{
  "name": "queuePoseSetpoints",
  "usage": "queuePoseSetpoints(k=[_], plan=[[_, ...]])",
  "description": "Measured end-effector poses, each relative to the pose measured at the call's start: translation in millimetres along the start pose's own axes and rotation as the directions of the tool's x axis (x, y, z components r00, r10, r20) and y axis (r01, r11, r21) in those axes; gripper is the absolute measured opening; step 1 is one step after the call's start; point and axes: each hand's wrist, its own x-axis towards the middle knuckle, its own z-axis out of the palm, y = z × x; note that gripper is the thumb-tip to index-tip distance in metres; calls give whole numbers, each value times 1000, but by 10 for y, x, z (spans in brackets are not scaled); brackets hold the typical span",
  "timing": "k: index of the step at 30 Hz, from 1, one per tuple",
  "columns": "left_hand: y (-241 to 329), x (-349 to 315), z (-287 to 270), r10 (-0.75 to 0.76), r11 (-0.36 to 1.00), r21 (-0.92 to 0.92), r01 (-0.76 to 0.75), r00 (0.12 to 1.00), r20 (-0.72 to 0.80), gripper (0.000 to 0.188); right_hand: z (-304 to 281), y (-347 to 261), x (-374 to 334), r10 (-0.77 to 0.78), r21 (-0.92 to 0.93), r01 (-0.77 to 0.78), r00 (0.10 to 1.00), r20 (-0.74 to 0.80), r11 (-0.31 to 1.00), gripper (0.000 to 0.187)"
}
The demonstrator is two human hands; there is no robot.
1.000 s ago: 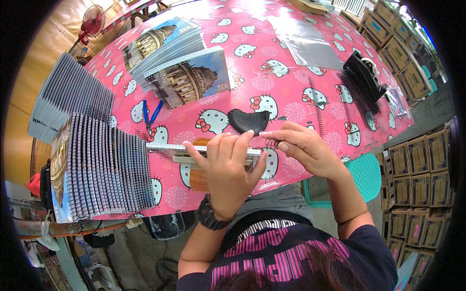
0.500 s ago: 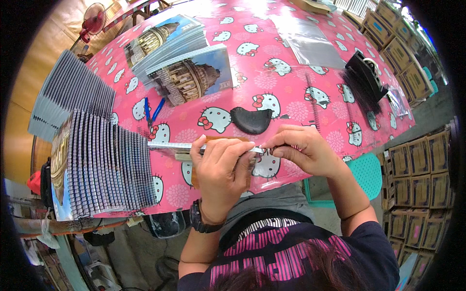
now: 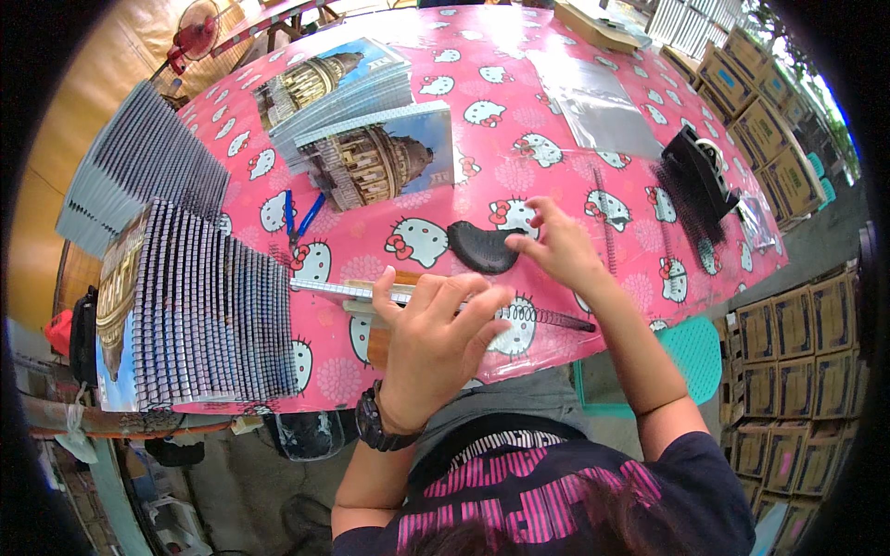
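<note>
My left hand (image 3: pixel 440 320), with a black watch at its wrist, lies over a notebook (image 3: pixel 348 291) with a white edge; its fingers curve across the edge, thumb apart on the near side. A dark spiral coil (image 3: pixel 554 319) sticks out to the right from beneath this hand, toward my right forearm. My right hand (image 3: pixel 561 246) is open, nothing visible in its fingers. Its thumb is at the right end of a black crescent-shaped pad (image 3: pixel 477 248), perhaps touching. A brown wooden block (image 3: pixel 378 347) shows partly under the notebook.
Stacked spiral notebooks (image 3: pixel 209 315) stand at the left, more (image 3: pixel 153 171) behind. Blue-handled pliers (image 3: pixel 301 218) lie nearby. Farther back are printed booklets (image 3: pixel 375 162), clear plastic sleeves (image 3: pixel 598 102) and a black tape dispenser (image 3: pixel 695 162) beside loose dark coils (image 3: pixel 684 213). A green stool (image 3: pixel 691 357) is at the right.
My right hand has let go of the coil's end and moved up to the black pad, fingers opening. The coil now shows stretched to the right; my left fingers have spread from their pinch.
</note>
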Motion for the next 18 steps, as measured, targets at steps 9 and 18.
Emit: queuePoseSetpoints(k=[9,18], plan=[[-65,7,-2,-11,1000,-24,11,1000,-19,15,289,285,224,-250,39,250,968,15,968,24],[-60,35,15,-40,999,-20,40,999,-17,21,338,141,-6,-341,-196,356,934,108,914,61]])
